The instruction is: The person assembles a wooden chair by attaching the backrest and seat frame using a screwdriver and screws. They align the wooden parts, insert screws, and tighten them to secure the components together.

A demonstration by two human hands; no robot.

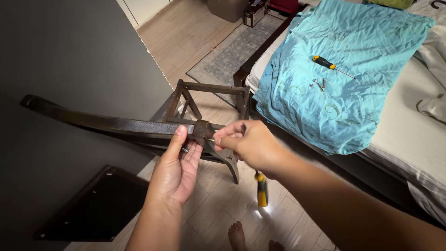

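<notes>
Bed (409, 135), well off to the right of the right hand, up past the forearm; a crumpled teal cloth (353, 60) spread across it.

Dark wall panel (69, 51) fills the space left of and above the left hand. A flat dark board (93, 204) lies on the floor, below and left of that hand.

Chair frame (139, 128), dark wood, lying on its side at hand level. One long curved rail runs out left from the left hand; leg-and-stretcher frame stands just above both hands.

Left hand (179, 167): wrapped round the rail from beneath, thumb laid over the top, fingers curled under. Holding the frame.

Right hand (246, 144): closed, fingertips pinched at the joint right beside the left thumb. A small screw (210, 139) seems to sit between fingertips and wood; too small to be sure. A yellow-and-black screwdriver (261, 188) hangs down from under this hand's palm.

Second screwdriver (327, 63) on the cloth, well above and right of the right hand. A few loose screws (318, 84) just below it.
</notes>
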